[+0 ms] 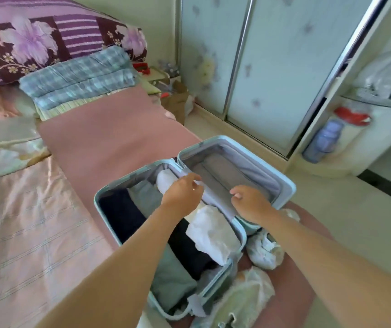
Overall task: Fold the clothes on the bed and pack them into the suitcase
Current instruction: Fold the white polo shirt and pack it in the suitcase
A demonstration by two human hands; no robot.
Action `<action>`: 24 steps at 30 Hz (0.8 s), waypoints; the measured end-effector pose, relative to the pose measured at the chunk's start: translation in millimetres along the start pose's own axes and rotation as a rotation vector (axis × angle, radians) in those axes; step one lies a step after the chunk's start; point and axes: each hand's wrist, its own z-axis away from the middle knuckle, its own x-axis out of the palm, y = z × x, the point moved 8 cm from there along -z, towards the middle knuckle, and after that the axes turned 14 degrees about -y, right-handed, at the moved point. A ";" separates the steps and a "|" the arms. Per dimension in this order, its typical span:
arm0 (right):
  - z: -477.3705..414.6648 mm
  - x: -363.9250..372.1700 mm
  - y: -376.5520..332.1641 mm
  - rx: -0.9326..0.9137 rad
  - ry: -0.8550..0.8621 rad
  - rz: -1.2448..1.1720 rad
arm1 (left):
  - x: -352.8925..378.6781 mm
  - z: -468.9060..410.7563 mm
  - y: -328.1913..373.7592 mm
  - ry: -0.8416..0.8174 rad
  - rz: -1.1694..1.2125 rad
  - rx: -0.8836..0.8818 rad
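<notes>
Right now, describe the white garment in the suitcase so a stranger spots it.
A pale blue suitcase lies open on the pink bed. In its left half the white garment runs along the hinge side, partly under the left hand. Its neighbours are black, navy and grey-green.

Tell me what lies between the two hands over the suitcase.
In the head view, the grey lining flap runs between the left hand and the right hand, along the open suitcase's hinge. Both hands pinch it. White clothes lie under it.

Suitcase: pale-blue shell, grey lining. Inside: navy garment, grey-green garment, white garment. Bedsheet pink; pillow purple w/ lilac flowers + stripes; blanket blue-grey plaid.
</notes>
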 end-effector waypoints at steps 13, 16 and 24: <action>-211.5 -19.5 228.7 0.212 -0.191 -0.044 | 196.7 -258.0 29.4 -0.397 -0.312 -0.111; -237.9 0.0 247.3 0.327 -0.280 -0.030 | 223.0 -280.1 11.5 -0.498 -0.370 -0.128; -235.2 -9.8 198.2 0.199 -0.158 0.042 | 206.9 -285.8 10.5 -0.366 -0.174 -0.105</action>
